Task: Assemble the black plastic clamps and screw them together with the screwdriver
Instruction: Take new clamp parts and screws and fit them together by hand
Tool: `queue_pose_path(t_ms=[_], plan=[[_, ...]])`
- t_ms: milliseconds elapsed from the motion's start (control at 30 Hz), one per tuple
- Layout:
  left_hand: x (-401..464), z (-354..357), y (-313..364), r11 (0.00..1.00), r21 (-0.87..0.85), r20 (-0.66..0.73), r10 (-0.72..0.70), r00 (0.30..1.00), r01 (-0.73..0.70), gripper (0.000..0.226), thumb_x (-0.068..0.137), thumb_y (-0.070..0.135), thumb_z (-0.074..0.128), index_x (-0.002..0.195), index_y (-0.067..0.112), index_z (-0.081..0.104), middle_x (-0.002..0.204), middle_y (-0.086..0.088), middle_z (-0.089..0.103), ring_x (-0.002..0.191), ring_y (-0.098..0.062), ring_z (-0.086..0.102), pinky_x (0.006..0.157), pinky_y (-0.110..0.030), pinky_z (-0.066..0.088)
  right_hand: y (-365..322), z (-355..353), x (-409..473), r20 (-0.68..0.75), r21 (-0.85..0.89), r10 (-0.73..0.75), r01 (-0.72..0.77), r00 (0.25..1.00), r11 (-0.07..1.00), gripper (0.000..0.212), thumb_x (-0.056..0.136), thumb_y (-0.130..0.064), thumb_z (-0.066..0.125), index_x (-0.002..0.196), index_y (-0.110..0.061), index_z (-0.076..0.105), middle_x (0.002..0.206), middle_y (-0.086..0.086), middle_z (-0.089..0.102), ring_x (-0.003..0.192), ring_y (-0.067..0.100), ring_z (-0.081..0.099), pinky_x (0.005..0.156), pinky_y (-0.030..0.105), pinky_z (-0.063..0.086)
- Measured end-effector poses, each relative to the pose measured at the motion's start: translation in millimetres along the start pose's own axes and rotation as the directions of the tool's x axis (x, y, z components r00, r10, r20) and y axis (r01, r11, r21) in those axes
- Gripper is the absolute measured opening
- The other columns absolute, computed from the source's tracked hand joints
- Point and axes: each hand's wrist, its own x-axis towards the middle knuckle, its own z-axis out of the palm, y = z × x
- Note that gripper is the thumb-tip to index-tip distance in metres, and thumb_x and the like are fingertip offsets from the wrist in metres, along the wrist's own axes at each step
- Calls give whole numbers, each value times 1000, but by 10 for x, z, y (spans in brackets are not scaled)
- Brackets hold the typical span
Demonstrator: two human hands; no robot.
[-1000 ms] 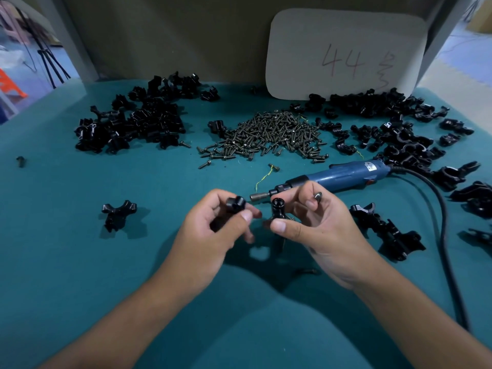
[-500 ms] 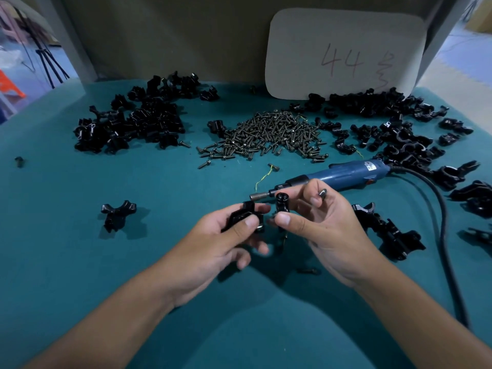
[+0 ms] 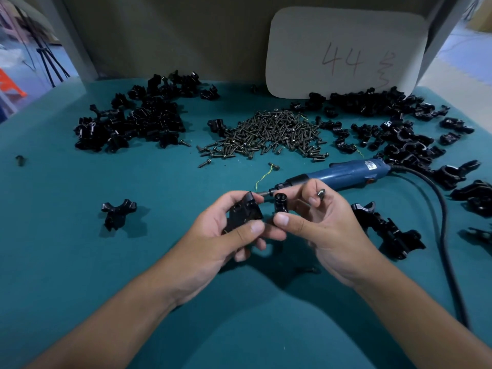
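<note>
My left hand (image 3: 215,243) grips a flat black clamp half (image 3: 243,213) between thumb and fingers, above the teal table (image 3: 80,262). My right hand (image 3: 322,230) pinches a second, cylindrical black clamp piece (image 3: 281,203) with thumb and forefinger, and holds a small dark screw (image 3: 320,194) between two other fingers. The two pieces are close together but apart. The blue electric screwdriver (image 3: 346,174) lies on the table just behind my hands, with its tip pointing left.
A heap of dark screws (image 3: 269,131) lies at the centre back. Piles of black clamp parts sit at back left (image 3: 133,121) and right (image 3: 399,129). One assembled clamp (image 3: 117,213) lies alone at left. The screwdriver's black cable (image 3: 442,222) runs down the right side.
My left hand has turned its clamp half and brought it right, close to the piece in my right hand. The right hand has barely moved.
</note>
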Motion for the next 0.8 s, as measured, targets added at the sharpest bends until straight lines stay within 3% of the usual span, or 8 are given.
queue_pose_path(t_ms=[200,267,333,433,533,600,667,800], plan=[[13,5,-100,970,233,22,67,998,-70,28,94,31,63,122,32,64,93,-6,78,75,-8,67,58,-12,43,0,-3,-17,31,-15,-1,1,1000,1000,51,73,-6,80,83,-16,31,106,7,74,97,22,70,82,30,57],[19,-4,-107,954,280,19,109,994,-110,28,97,35,65,125,32,66,103,3,77,82,-2,68,69,-10,48,-4,3,-19,19,-48,-14,15,1000,999,49,75,0,78,82,-15,32,106,7,74,100,23,71,84,30,57],[29,-41,-125,896,422,-4,156,988,-140,34,92,49,64,125,41,66,114,9,71,98,-2,65,84,-21,49,-21,2,-17,-1,-59,-25,25,1000,998,52,74,1,81,81,-15,32,104,6,74,105,25,71,88,33,57],[29,-77,-150,809,566,-11,205,979,-162,37,92,58,58,128,49,61,103,20,59,90,-2,60,79,-28,45,-38,7,-18,-7,-46,9,-9,1000,999,53,68,-3,82,80,-16,32,104,4,74,104,32,65,94,46,53],[23,-44,-170,768,592,51,266,963,-244,39,98,53,55,136,44,54,120,20,61,115,-7,61,93,-24,47,-46,19,-29,8,-11,55,-55,998,998,55,63,-7,83,80,-17,32,101,1,74,93,28,50,89,44,51],[8,-27,-182,808,535,74,247,966,-248,42,100,50,55,140,39,49,134,14,60,129,-13,56,103,-29,47,-51,26,-35,40,10,69,-69,997,998,55,63,-3,83,80,-17,33,101,2,74,85,22,53,85,37,53],[-14,-20,-183,819,517,73,247,966,-248,37,101,49,56,135,39,47,132,15,61,126,-11,57,99,-22,48,-54,23,-34,51,12,69,-70,996,997,58,62,-1,86,79,-17,33,98,0,74,83,16,56,84,30,56],[-26,3,-195,827,496,26,292,956,-266,29,98,51,58,125,39,52,123,16,65,116,-9,62,92,-17,47,-56,12,-40,75,9,85,-86,994,996,56,59,-6,87,79,-17,35,95,-3,72,90,25,49,85,32,56]])
